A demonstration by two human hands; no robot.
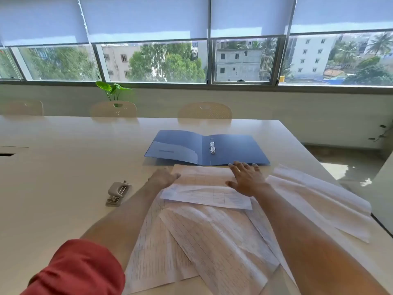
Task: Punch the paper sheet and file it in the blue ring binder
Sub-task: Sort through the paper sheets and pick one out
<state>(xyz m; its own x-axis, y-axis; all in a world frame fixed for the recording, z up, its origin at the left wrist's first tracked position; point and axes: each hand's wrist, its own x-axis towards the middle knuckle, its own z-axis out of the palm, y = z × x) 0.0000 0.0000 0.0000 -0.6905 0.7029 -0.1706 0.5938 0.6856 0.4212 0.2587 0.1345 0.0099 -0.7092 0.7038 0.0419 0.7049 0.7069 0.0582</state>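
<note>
The blue ring binder (234, 149) lies open flat on the white table, its metal rings (212, 146) near the spine. Just in front of it a paper sheet (204, 177) lies on top of a loose pile. My right hand (246, 178) lies flat on the sheet's right part, fingers spread, fingertips near the binder's front edge. At the sheet's left edge is my left hand (163, 177), its fingers touching the paper; whether it pinches the edge is unclear. A grey hole punch (117, 193) sits on the table to the left of my left forearm.
Several printed sheets (202, 241) spread over the table (63, 167) between my arms and off to the right (319, 199), near the table's right edge. Three chairs (204, 110) stand at the far side under the windows. A plant (112, 89) stands behind one chair.
</note>
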